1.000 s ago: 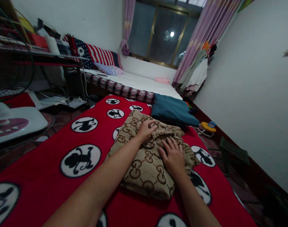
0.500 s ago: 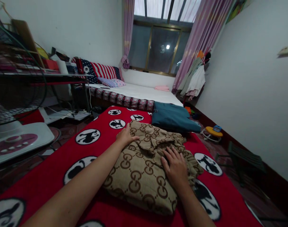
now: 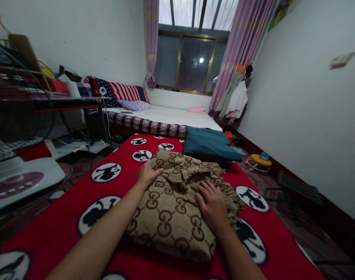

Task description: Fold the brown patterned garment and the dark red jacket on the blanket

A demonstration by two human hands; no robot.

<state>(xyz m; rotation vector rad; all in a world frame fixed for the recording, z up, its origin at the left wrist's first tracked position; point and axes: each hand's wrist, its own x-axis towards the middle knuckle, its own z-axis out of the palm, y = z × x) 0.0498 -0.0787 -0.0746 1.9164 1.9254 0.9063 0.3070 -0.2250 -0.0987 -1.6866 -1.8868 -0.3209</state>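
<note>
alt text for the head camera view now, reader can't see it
Folded tan garment printed with brown paired Gs, a person's left hand at its left edge and right hand on top. It lies on a red monkey-print blanket, folded teal cloth beyond.

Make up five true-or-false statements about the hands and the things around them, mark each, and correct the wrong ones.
1. The right hand rests on the brown cloth. True.
2. The left hand is at the brown cloth's left edge. True.
3. The red blanket is plain. False: it has round prints.
4. The blue cloth lies beyond the brown cloth. True.
5. The yellow stool is at the picture's left. False: it is at the right.
</note>
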